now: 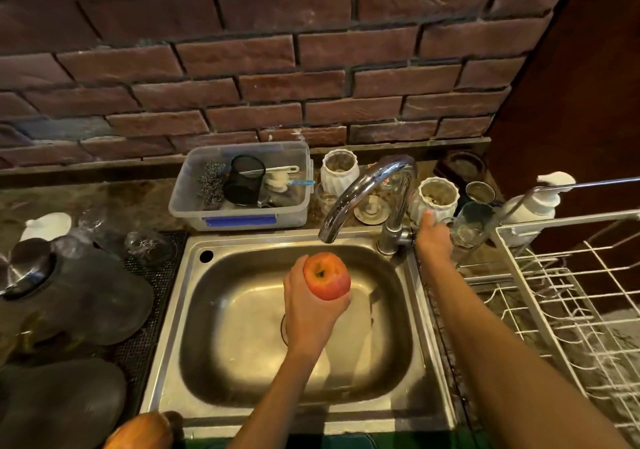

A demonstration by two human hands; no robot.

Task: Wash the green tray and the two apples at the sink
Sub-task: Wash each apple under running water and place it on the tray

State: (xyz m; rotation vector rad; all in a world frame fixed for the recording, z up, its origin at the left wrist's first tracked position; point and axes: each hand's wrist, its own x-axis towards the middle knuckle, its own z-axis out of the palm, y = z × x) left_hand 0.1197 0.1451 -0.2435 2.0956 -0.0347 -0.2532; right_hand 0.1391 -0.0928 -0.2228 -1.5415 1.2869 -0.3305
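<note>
The red apple (327,276) sits gripped in my left hand (311,305), held over the steel sink (221,310) just below the faucet (367,195) spout. My right hand (433,237) rests at the faucet's base; its grip I cannot tell.

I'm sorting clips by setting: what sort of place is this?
Likely a home kitchen washing-up corner: a stainless steel sink with a chrome gooseneck tap, a white wire dish rack, and a clear plastic tub of scrubbers.
</note>
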